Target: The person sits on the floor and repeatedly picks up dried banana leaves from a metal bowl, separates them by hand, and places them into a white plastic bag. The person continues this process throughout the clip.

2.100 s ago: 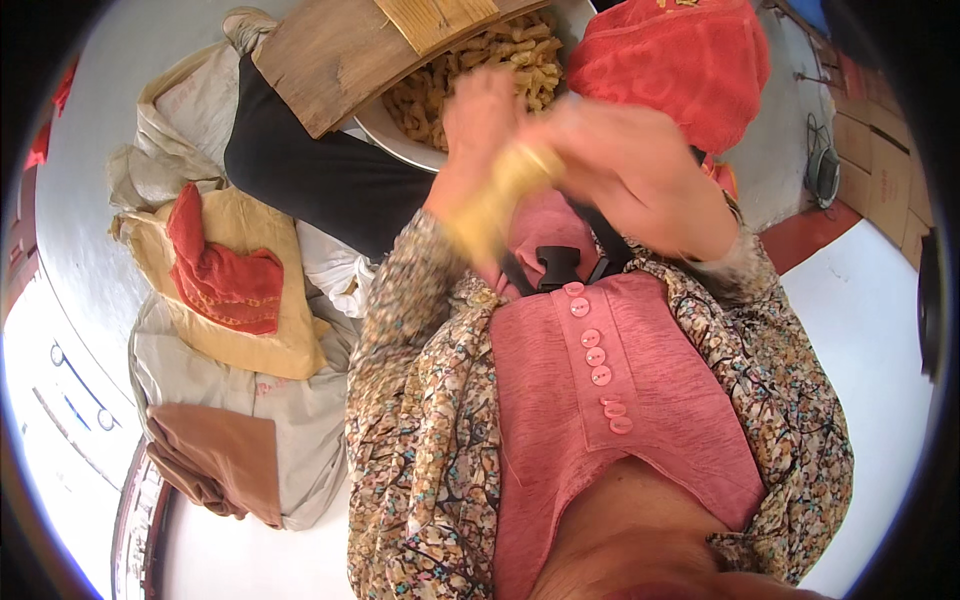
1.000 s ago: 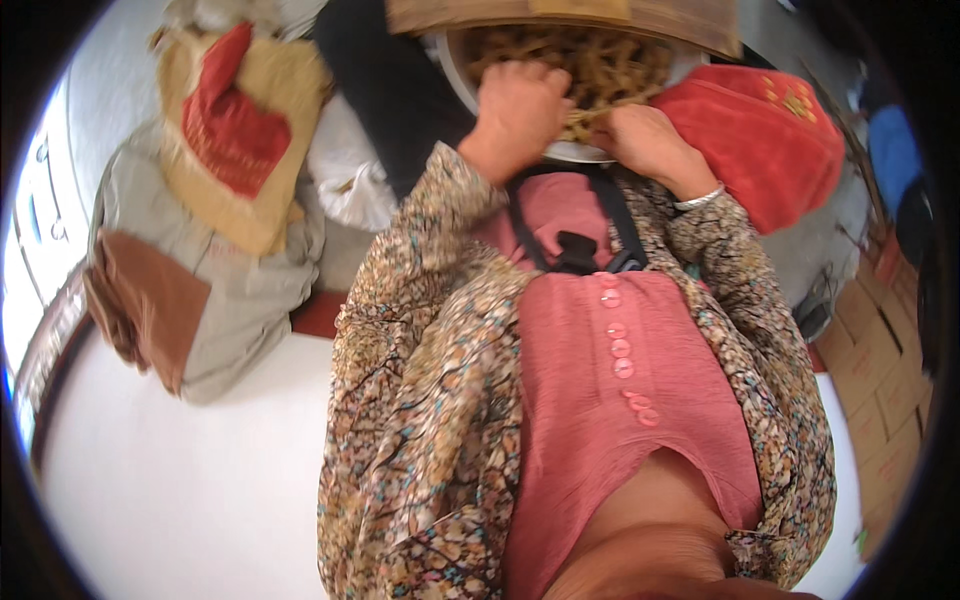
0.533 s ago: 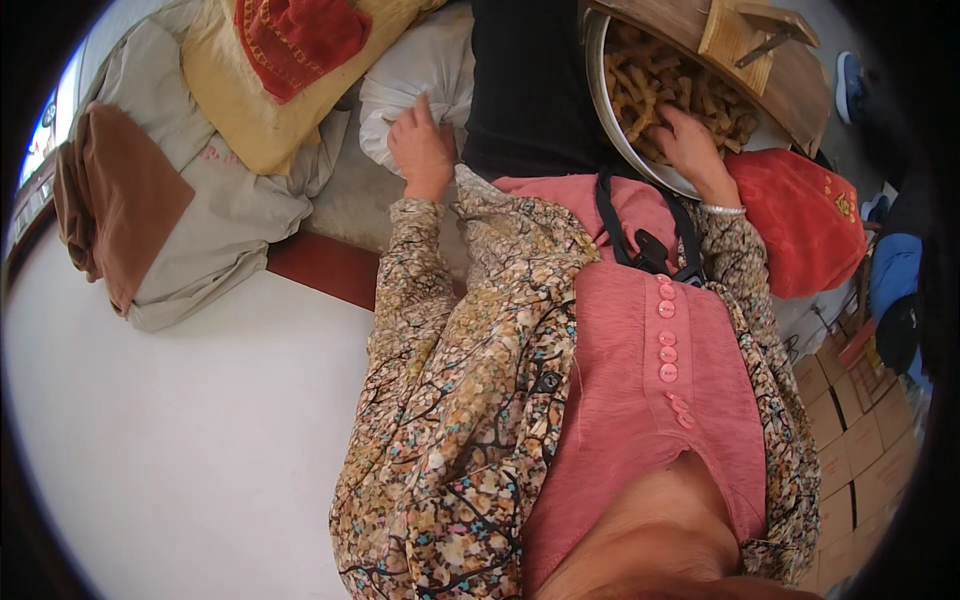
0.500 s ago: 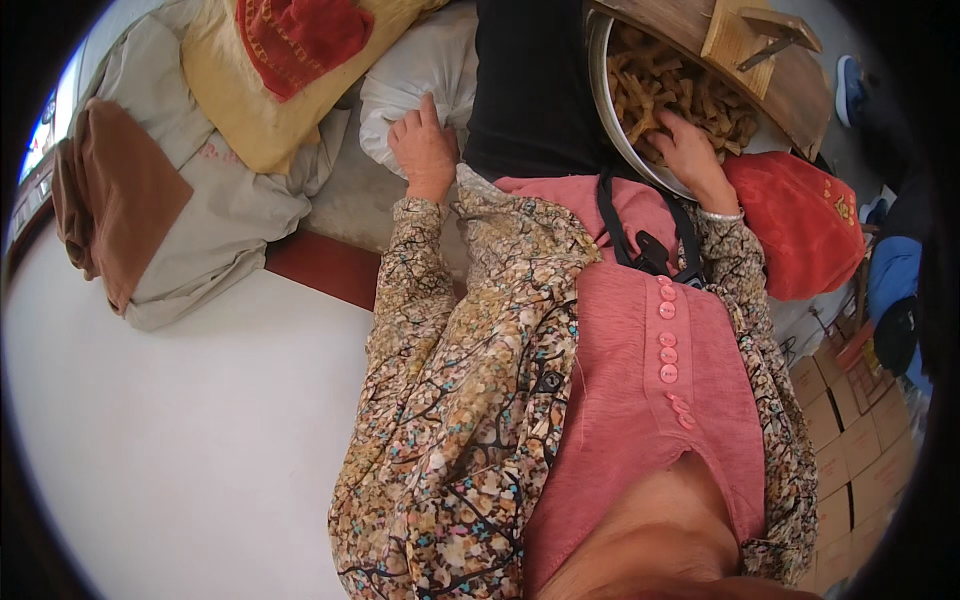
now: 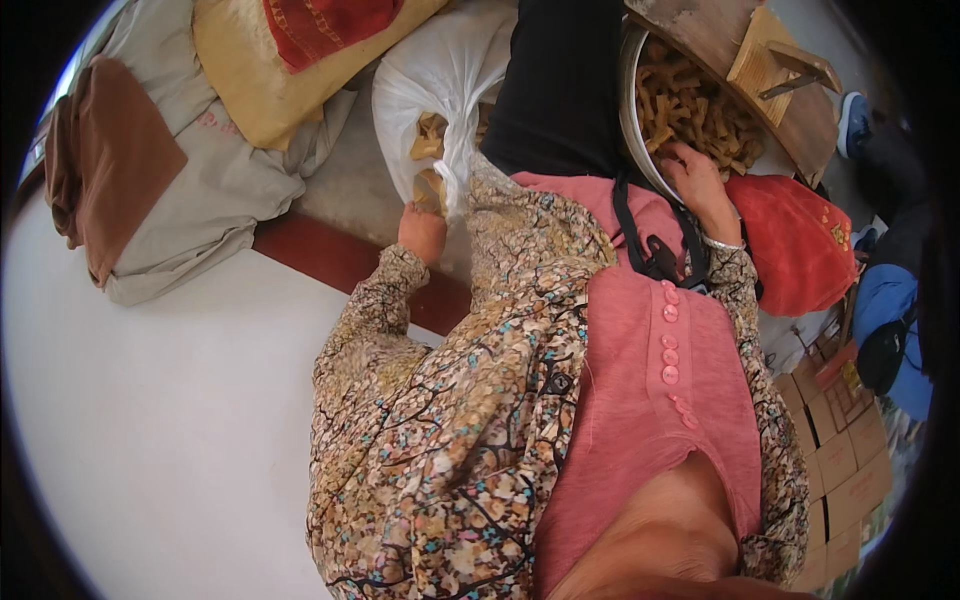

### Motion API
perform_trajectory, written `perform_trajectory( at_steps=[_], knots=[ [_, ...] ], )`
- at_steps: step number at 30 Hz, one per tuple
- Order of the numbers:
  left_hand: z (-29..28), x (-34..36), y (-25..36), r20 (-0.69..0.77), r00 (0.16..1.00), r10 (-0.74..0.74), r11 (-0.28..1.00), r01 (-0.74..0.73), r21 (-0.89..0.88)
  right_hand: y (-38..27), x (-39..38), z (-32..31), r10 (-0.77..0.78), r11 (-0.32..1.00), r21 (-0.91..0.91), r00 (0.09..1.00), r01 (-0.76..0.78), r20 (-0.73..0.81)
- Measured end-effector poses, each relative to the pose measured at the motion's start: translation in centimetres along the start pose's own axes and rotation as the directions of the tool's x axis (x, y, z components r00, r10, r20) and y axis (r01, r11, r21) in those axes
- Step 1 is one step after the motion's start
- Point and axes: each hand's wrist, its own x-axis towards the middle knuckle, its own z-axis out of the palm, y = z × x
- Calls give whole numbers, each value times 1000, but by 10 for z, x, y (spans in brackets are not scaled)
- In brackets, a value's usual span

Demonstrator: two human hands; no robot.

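Observation:
My left hand (image 5: 422, 230) is closed at a tan, yellowish piece (image 5: 430, 186) at the mouth of a white plastic bag (image 5: 440, 75), which shows similar pieces inside. My right hand (image 5: 698, 190) reaches over the near rim of a metal basin (image 5: 631, 95), its curled fingertips among many knobbly brown pieces (image 5: 700, 110); what they grip is hidden. A wooden board with a handle (image 5: 690, 20) lies across the basin's far side. A red cloth (image 5: 800, 240) sits beside my right wrist.
Grey sacks (image 5: 240, 180), a brown cloth (image 5: 130, 160), a yellow sack (image 5: 240, 70) and another red cloth (image 5: 325, 25) are at left, beside a white surface (image 5: 160, 400). At right are a shoe (image 5: 852, 125), another person in dark and blue clothing (image 5: 885, 320) and stacked cartons (image 5: 840, 460).
My left hand has left the basin for the white bag and moved down, exposing tan pieces there. My right hand stays in the basin. The view has shifted.

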Motion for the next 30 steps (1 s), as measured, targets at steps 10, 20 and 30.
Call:
perform_trajectory(
  at_steps=[10, 20, 30],
  knots=[
    [-98, 99, -12, -375, 889, -264, 881, 64, -469, 0, 2, -1, 6, 999, 42, 1000, -4, -30],
    [-168, 173, -90, -230, 868, -440, -288, -379, -879, 8, 3, -2, -42, 998, 37, 998, 44, -53],
    [-115, 122, 16, -462, 827, -320, 940, 218, -261, 8, 3, -10, 58, 997, 61, 998, -57, -25]
  ],
)
